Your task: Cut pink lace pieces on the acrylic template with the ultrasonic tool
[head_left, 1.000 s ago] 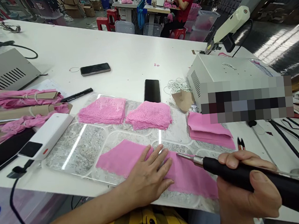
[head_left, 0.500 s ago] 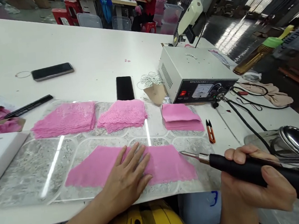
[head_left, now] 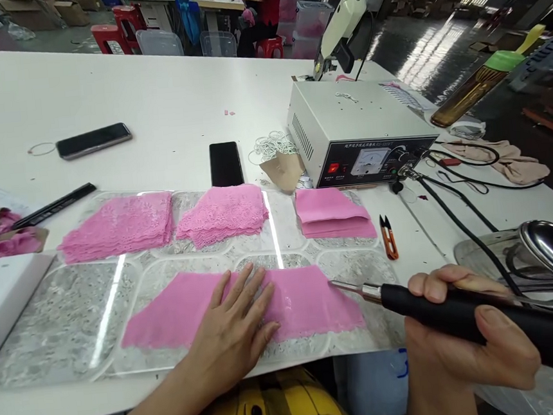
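Observation:
A flat pink fabric piece (head_left: pixel 299 302) with slanted ends lies on the grey marbled mat (head_left: pixel 68 316). My left hand (head_left: pixel 238 320) rests on its middle, palm down with the fingers stretched. Wrapped round a thick black ultrasonic hand tool (head_left: pixel 430 304) is my right hand (head_left: pixel 476 338). The tool's slim metal tip (head_left: pixel 346 286) is at the slanted right edge of the fabric; whether it presses down I cannot tell. Behind the piece sit two stacks of pink lace fabric (head_left: pixel 123 227) and a folded plain pink stack (head_left: pixel 335 215).
A grey control box (head_left: pixel 361 122) with a dial stands at the back right, its cables running beside my right hand. Orange thread snips (head_left: pixel 388 238), a phone (head_left: pixel 225 163), another phone (head_left: pixel 94 141) and a white device (head_left: pixel 11 302) lie around. A person in red (head_left: pixel 266 8) sits beyond the table.
The camera view has shifted slightly. My left hand stays flat on the fabric, and the tool tip remains at about the same spot on the right edge.

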The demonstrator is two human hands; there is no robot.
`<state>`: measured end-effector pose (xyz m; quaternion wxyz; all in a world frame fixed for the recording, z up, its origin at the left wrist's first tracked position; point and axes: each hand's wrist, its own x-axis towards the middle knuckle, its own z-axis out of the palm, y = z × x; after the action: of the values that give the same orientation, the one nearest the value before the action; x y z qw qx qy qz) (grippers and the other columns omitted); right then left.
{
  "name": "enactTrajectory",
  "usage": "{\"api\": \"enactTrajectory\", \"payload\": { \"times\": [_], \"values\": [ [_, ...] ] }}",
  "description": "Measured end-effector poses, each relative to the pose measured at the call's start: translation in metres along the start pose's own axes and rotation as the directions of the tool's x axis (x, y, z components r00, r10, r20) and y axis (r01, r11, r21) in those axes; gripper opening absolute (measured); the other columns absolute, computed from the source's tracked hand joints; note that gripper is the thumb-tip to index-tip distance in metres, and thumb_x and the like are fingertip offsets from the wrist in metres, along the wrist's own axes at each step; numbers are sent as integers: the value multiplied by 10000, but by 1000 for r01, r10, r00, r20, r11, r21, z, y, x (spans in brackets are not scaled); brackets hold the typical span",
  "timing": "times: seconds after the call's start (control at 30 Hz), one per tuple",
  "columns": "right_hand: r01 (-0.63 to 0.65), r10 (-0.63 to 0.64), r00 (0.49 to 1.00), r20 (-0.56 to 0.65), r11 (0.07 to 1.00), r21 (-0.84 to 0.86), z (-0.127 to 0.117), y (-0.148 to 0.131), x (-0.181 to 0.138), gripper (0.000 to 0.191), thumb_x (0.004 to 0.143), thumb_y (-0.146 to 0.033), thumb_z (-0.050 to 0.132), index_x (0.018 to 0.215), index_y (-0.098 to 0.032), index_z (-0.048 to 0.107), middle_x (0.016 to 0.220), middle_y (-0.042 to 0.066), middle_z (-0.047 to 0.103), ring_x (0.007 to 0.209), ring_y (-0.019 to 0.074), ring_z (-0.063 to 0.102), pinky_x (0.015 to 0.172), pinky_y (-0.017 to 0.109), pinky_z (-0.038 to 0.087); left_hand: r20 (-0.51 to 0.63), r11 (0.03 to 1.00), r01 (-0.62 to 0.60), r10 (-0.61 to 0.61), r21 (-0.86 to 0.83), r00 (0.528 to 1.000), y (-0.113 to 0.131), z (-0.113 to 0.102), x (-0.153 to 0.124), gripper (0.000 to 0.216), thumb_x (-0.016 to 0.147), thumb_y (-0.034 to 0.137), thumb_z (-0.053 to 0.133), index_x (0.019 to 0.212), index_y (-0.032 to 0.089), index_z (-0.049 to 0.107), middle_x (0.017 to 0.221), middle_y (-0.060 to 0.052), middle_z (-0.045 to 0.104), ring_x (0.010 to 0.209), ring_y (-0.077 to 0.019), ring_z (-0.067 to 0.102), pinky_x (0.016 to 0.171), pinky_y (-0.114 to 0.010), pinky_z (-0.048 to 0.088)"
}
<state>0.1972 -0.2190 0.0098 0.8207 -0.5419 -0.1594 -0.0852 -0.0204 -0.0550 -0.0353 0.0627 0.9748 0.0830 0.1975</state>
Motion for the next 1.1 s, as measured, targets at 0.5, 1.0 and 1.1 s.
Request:
{"api": "enactTrajectory", "payload": {
  "times": [0.5, 1.0, 1.1],
  "values": [
    [11, -11, 1000, 26, 1000, -1, -9, -1, 4, 176, 575, -318, 531, 657, -168, 569, 686, 12, 537, 481, 97, 458, 446, 299, 442, -19, 1000, -26, 26, -8, 999, -3, 1, 0, 422, 960, 262, 510, 1365, 143, 524, 1447, -132, 504, 1434, -299, 340, 1212, -488, 198],
    [-38, 38, 998, 49, 999, -7, -65, -17, 9, 195, 504, -318, 488, 590, -164, 570, 624, 23, 542, 425, 82, 412, 376, 265, 387, 83, 971, -238, 238, -15, 968, -3, -9, 4, 410, 975, 320, 524, 1361, 185, 549, 1491, -78, 460, 1454, -291, 297, 1227, -515, 124],
    [-41, 41, 999, 11, 999, -5, -64, -18, 8, 183, 515, -320, 488, 598, -172, 556, 637, 12, 523, 448, 81, 408, 400, 266, 390, 87, 971, -237, 237, -10, 968, -3, -9, 4, 414, 973, 321, 530, 1362, 182, 549, 1498, -81, 450, 1463, -291, 276, 1229, -509, 110]
  ]
}}
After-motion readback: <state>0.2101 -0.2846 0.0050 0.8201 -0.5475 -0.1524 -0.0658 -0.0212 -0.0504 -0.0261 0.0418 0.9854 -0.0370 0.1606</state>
